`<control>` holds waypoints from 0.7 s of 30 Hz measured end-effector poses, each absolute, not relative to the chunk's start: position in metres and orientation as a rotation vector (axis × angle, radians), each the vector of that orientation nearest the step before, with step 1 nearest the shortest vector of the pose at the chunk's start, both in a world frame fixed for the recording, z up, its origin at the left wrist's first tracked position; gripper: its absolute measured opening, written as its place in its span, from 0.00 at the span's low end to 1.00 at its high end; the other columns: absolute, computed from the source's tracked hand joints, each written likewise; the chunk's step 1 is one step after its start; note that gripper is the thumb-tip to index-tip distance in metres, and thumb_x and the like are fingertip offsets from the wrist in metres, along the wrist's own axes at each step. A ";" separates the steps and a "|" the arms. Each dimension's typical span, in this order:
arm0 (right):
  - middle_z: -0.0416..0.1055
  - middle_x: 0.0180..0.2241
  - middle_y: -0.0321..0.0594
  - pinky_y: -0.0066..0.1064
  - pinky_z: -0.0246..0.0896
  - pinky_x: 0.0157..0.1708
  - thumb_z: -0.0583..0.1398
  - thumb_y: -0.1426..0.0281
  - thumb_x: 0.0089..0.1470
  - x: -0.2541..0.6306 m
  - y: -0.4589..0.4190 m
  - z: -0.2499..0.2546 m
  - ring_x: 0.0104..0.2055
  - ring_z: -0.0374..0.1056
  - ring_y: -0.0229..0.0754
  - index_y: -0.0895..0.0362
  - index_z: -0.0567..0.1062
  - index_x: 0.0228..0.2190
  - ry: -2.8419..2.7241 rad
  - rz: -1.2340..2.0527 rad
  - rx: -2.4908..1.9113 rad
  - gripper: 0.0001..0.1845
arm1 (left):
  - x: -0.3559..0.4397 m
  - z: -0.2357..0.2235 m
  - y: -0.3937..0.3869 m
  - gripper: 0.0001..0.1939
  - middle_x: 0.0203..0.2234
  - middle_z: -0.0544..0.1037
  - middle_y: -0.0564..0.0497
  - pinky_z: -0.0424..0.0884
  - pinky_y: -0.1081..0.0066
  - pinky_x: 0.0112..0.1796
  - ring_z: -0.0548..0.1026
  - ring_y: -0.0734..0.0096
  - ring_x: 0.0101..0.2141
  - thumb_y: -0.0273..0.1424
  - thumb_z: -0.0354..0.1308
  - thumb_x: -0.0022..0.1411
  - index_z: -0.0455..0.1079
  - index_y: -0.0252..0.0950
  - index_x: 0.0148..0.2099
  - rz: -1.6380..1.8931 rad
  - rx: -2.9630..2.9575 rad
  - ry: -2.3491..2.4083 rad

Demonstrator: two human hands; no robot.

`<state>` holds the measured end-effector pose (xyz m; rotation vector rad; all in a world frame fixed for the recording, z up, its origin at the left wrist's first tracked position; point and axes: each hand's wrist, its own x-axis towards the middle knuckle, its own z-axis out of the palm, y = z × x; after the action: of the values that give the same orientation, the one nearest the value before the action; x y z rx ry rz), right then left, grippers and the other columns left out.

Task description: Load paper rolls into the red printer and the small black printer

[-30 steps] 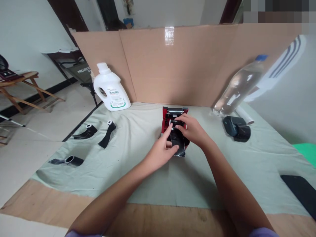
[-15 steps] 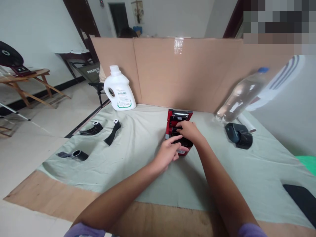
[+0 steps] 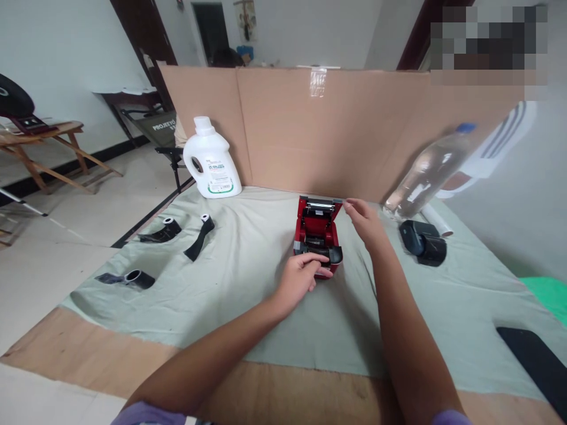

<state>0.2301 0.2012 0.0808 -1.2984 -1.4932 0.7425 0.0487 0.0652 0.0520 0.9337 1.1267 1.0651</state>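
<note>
In the head view, the small red plastic printer [image 3: 318,236] sits mid-tabletop near the cardboard back edge; the left hand [image 3: 300,276] should keep its grip curled on the front while the right hand [image 3: 364,219] pinches the raised lid's corner and swings it evenly.

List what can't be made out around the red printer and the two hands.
- Head view: the front lower edge of the red printer is covered by the left hand.
- Whether the right hand grips the printer's raised lid or only touches it: too small to tell.
- The inside of the open bay is dark; its contents are unclear.
- The black flat object is cut off by the right edge.
- The top right corner is pixelated.
</note>
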 end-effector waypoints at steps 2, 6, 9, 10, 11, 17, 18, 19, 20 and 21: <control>0.77 0.50 0.48 0.44 0.67 0.47 0.62 0.48 0.50 0.225 0.205 0.074 0.49 0.72 0.50 0.55 0.76 0.50 -1.474 0.846 -1.252 0.32 | 0.049 0.050 0.064 0.13 0.28 0.83 0.43 0.54 0.75 0.19 0.59 0.82 0.14 0.29 0.55 0.59 0.78 0.31 0.41 1.079 0.961 1.146; 0.77 0.41 0.44 0.43 0.67 0.47 0.60 0.48 0.53 0.219 0.200 0.063 0.45 0.71 0.48 0.56 0.79 0.40 -1.551 0.841 -1.208 0.25 | 0.049 0.046 0.059 0.14 0.26 0.82 0.45 0.54 0.75 0.19 0.58 0.81 0.14 0.30 0.54 0.58 0.79 0.31 0.40 1.096 1.044 1.171; 0.74 0.40 0.44 0.42 0.67 0.47 0.63 0.52 0.51 0.221 0.181 0.049 0.46 0.70 0.48 0.57 0.79 0.26 -1.570 0.793 -1.205 0.20 | 0.049 0.041 0.056 0.14 0.24 0.81 0.46 0.56 0.74 0.20 0.59 0.79 0.15 0.31 0.55 0.57 0.80 0.32 0.40 1.114 1.151 1.181; 0.73 0.43 0.46 0.41 0.67 0.46 0.64 0.53 0.50 0.221 0.173 0.043 0.48 0.70 0.49 0.57 0.79 0.25 -1.547 0.788 -1.206 0.19 | 0.049 0.040 0.056 0.14 0.24 0.81 0.47 0.57 0.74 0.21 0.60 0.78 0.16 0.31 0.55 0.58 0.80 0.32 0.40 1.116 1.190 1.189; 0.72 0.47 0.47 0.41 0.68 0.46 0.65 0.54 0.49 0.221 0.165 0.037 0.51 0.69 0.50 0.56 0.80 0.27 -1.516 0.791 -1.201 0.17 | 0.049 0.038 0.055 0.14 0.24 0.81 0.47 0.58 0.74 0.22 0.62 0.77 0.17 0.31 0.55 0.58 0.81 0.33 0.40 1.114 1.232 1.201; 0.69 0.57 0.48 0.43 0.68 0.52 0.64 0.57 0.52 0.210 0.141 0.009 0.59 0.67 0.50 0.53 0.79 0.44 -1.321 0.893 -1.082 0.20 | 0.039 0.041 0.058 0.13 0.16 0.65 0.59 0.59 0.74 0.27 0.61 0.75 0.20 0.32 0.55 0.62 0.78 0.38 0.46 1.243 1.517 1.319; 0.70 0.57 0.48 0.44 0.68 0.53 0.63 0.57 0.53 0.208 0.141 0.006 0.58 0.68 0.50 0.53 0.77 0.48 -1.282 0.931 -1.072 0.22 | 0.033 0.044 0.063 0.12 0.16 0.61 0.60 0.59 0.74 0.27 0.59 0.75 0.20 0.33 0.55 0.64 0.76 0.38 0.47 1.299 1.523 1.355; 0.71 0.58 0.49 0.46 0.67 0.55 0.63 0.58 0.53 0.206 0.141 0.004 0.58 0.68 0.51 0.53 0.75 0.51 -1.244 0.968 -1.067 0.25 | 0.024 0.047 0.070 0.12 0.16 0.60 0.61 0.59 0.74 0.28 0.59 0.74 0.20 0.34 0.55 0.65 0.75 0.38 0.47 1.343 1.518 1.410; 0.71 0.58 0.49 0.47 0.66 0.57 0.63 0.59 0.52 0.205 0.142 0.001 0.59 0.68 0.51 0.54 0.73 0.54 -1.210 1.000 -1.067 0.28 | 0.012 0.050 0.079 0.12 0.16 0.60 0.60 0.60 0.74 0.29 0.61 0.74 0.20 0.34 0.54 0.66 0.74 0.38 0.47 1.362 1.518 1.489; 0.72 0.58 0.49 0.48 0.64 0.59 0.62 0.59 0.52 0.204 0.143 -0.001 0.60 0.68 0.51 0.54 0.72 0.55 -1.184 1.020 -1.071 0.29 | -0.004 0.053 0.091 0.11 0.18 0.62 0.59 0.62 0.73 0.30 0.64 0.72 0.22 0.34 0.53 0.66 0.73 0.38 0.47 1.355 1.538 1.601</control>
<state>0.2037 0.1430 -0.0012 -1.0713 -1.1842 1.0203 -0.0035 0.0907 0.0526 1.5377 1.6006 1.3551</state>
